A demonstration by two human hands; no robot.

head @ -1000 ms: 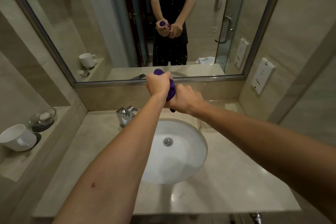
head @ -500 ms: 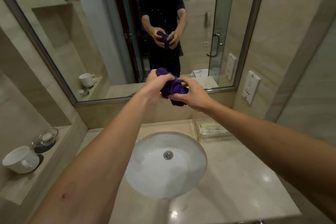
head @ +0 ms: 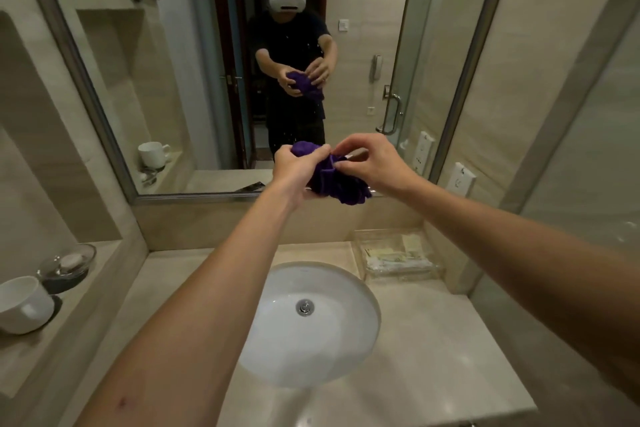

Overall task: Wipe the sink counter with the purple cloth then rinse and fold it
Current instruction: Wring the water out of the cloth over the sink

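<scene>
A deep purple crumpled cloth point(head: 332, 180) sits between both hands; below them a glossy white oval basin point(head: 311, 340) is set in a beige stone counter point(head: 433, 340); far left, a plain white ceramic cup point(head: 24, 305)

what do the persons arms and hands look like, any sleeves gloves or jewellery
Both forearms are bare, with no sleeves reaching them. The left hand and right hand wear no gloves, and no watch or bracelet shows. A small dark mark sits on the left forearm. The mirror shows short dark sleeves.
</scene>
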